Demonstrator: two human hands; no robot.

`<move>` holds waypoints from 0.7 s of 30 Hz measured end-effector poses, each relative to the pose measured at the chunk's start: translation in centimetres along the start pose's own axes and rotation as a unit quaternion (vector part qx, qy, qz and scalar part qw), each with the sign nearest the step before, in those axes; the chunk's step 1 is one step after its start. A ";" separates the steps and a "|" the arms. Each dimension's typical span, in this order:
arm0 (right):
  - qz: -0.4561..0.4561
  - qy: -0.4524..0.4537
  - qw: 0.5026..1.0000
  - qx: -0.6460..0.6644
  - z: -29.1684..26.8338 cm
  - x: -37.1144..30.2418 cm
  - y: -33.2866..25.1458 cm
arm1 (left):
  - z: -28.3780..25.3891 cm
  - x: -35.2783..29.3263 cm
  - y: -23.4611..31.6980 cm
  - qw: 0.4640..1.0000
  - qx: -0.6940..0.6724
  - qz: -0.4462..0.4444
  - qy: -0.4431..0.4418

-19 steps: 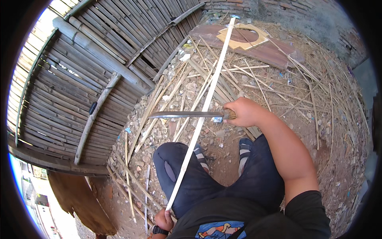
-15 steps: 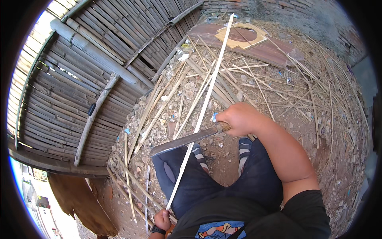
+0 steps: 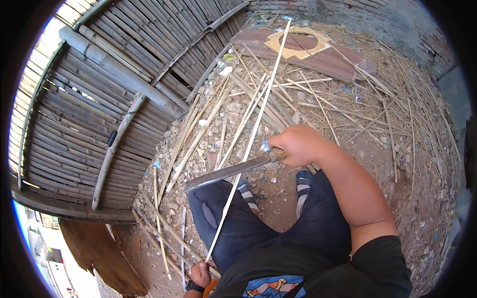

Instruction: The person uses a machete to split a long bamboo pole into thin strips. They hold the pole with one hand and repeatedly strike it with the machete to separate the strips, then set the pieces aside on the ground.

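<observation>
My right hand (image 3: 297,145) is closed round the wooden handle of a machete (image 3: 226,173). Its long dark blade reaches left above my thigh and crosses over a pale bamboo strip (image 3: 254,130). Whether the blade touches the strip I cannot tell. Down by my left hip, my left hand (image 3: 200,273) grips the near end of that strip, its fingers closed. From there the strip slants up and away past my knee, and its far end lies near the patterned wooden frame (image 3: 298,43).
Several loose bamboo strips (image 3: 203,134) litter the stony ground, and dry straw (image 3: 417,114) covers the right side. A brown board (image 3: 343,69) lies under the frame. A bamboo-slat wall (image 3: 89,129) stands at left, a brick wall (image 3: 377,25) behind. My sandalled feet (image 3: 303,188) are below the machete.
The bamboo strip has turned slightly and now shows a thinner edge. Both hands keep their grips and have barely moved; the whole view has shifted a little.
</observation>
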State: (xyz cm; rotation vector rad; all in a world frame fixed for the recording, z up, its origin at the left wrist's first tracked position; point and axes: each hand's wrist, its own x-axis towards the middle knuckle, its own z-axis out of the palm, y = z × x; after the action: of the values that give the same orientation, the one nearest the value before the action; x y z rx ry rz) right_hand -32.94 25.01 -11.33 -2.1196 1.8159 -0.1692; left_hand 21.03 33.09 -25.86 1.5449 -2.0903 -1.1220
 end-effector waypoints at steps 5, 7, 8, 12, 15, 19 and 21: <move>0.157 0.166 0.956 0.182 1.4 1.4 8.7 | 0.5 0.2 0.6 1.000 0.028 0.002 0.013; 0.172 0.221 0.943 0.176 1.7 1.2 9.5 | 0.5 0.2 0.5 1.000 0.011 -0.002 0.011; 0.149 0.218 0.949 0.171 2.1 1.2 8.6 | 0.3 0.0 0.5 1.000 0.007 -0.009 0.013; 0.057 0.037 0.992 0.104 1.3 -0.2 3.2 | 1.1 0.5 2.1 1.000 0.012 0.019 0.019; 0.018 -0.031 0.999 0.025 -0.3 -0.7 -0.1 | 0.9 0.2 1.4 1.000 0.013 0.018 0.019; 0.106 0.048 0.990 0.083 -0.9 -1.2 3.7 | 1.7 0.0 -0.6 0.997 0.022 0.034 0.059; 0.182 0.132 0.969 0.107 -0.6 -1.0 6.1 | 2.1 0.1 1.6 0.992 0.046 0.065 0.093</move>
State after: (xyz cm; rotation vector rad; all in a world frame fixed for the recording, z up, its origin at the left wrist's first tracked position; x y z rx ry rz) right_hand -39.02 25.12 -12.64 -1.6471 2.1896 -0.5491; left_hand 18.56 33.97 -26.01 1.4691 -2.1074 -0.8141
